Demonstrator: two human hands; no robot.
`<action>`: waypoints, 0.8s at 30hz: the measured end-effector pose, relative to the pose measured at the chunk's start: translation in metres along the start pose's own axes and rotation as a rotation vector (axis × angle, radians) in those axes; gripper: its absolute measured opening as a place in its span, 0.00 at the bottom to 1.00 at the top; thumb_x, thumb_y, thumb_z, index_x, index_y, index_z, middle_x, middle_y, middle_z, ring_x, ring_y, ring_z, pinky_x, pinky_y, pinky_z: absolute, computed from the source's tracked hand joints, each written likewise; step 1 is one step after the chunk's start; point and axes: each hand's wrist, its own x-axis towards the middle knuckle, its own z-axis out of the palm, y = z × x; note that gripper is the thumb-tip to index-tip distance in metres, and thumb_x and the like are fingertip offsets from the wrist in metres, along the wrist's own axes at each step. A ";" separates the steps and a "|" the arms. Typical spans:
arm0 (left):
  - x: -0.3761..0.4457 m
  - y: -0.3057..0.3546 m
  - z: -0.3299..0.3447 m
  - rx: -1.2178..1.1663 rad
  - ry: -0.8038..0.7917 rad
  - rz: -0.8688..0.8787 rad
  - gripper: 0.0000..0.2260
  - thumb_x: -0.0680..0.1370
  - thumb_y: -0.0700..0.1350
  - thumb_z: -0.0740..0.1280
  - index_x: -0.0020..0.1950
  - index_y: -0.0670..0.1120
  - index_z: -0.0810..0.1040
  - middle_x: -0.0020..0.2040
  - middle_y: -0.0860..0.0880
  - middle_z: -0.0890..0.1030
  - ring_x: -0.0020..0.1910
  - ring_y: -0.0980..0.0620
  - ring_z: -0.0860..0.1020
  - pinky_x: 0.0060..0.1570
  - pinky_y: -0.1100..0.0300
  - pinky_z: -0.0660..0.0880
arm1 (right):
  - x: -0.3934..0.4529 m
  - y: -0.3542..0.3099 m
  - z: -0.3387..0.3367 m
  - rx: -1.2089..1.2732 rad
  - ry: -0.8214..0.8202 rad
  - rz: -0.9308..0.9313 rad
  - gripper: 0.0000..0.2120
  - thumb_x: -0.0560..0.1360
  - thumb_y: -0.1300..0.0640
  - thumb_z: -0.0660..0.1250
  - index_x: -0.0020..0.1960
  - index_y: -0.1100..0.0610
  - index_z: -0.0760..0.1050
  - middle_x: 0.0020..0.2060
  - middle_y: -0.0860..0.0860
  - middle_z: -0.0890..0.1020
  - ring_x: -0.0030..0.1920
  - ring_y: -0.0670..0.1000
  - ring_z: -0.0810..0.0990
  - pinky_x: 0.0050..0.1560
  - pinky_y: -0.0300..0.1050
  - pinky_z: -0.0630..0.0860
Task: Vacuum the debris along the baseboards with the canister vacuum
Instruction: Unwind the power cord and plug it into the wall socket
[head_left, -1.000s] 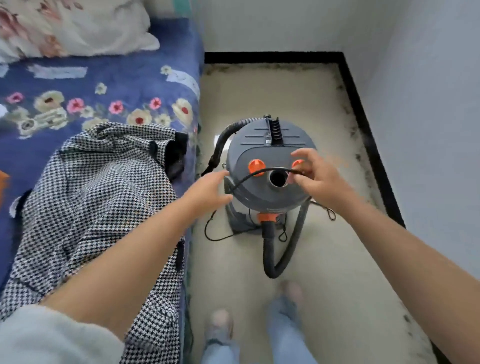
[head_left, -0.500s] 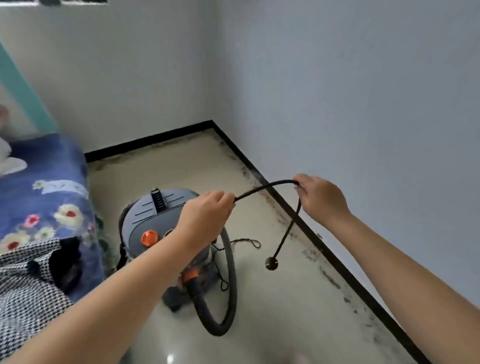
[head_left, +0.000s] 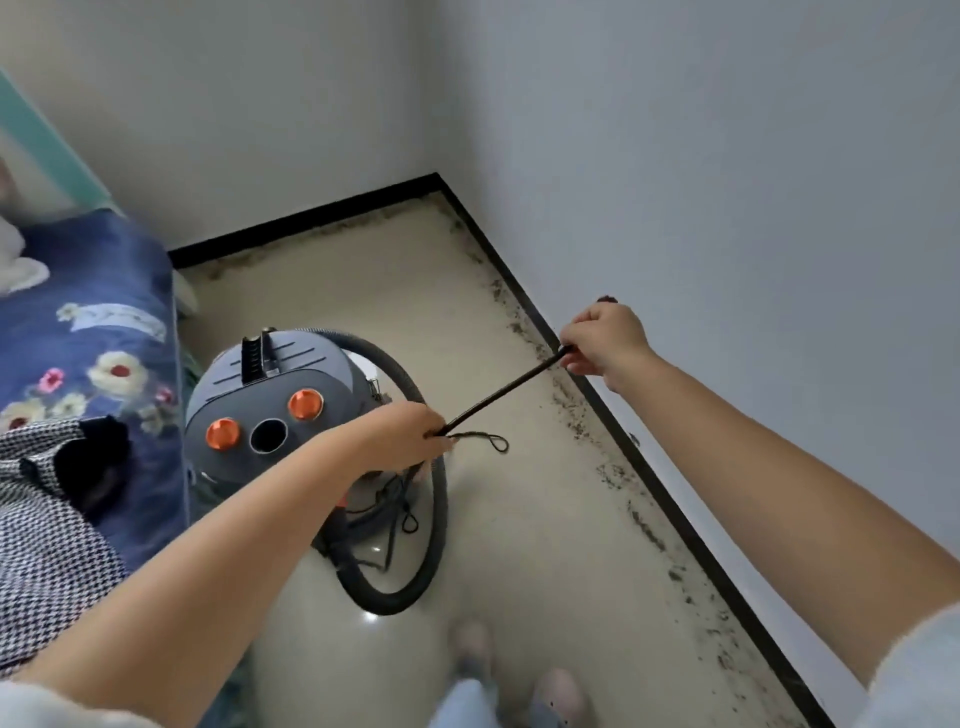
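Above the vacuum (head_left: 270, 410), left hand (head_left: 410, 434) and right hand (head_left: 605, 340) each grip the taut cord (head_left: 501, 392); setup step, plugging in judged next

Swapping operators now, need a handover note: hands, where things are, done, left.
Left hand grips one end of the black power cord, right hand grips the other; cord pulled taut between them.
Canister vacuum stands on the floor beside the bed, hose looped round it, not in hand.
Debris lies along the baseboard on the right.
Done: cord in hand.
Left: plug in, take the hose, vacuum.
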 end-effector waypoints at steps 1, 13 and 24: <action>0.004 -0.006 -0.004 -0.050 -0.081 -0.077 0.08 0.81 0.46 0.58 0.45 0.45 0.72 0.40 0.49 0.77 0.36 0.51 0.75 0.36 0.62 0.72 | 0.006 -0.003 0.005 -0.044 -0.025 -0.012 0.06 0.72 0.67 0.64 0.38 0.59 0.72 0.33 0.56 0.78 0.25 0.50 0.78 0.25 0.38 0.77; -0.029 -0.071 0.099 -0.440 -0.246 -0.583 0.16 0.81 0.45 0.55 0.34 0.43 0.71 0.32 0.47 0.76 0.31 0.49 0.74 0.34 0.62 0.71 | 0.002 0.043 0.090 -0.600 -0.561 -0.141 0.09 0.71 0.59 0.64 0.32 0.58 0.71 0.28 0.53 0.78 0.27 0.51 0.75 0.27 0.38 0.72; -0.072 0.014 0.328 -0.909 -0.275 -0.829 0.16 0.82 0.42 0.53 0.36 0.44 0.69 0.33 0.48 0.74 0.30 0.53 0.72 0.29 0.67 0.70 | -0.049 0.221 0.090 -0.782 -0.783 -0.185 0.07 0.72 0.57 0.64 0.40 0.59 0.78 0.39 0.57 0.82 0.38 0.55 0.80 0.40 0.48 0.80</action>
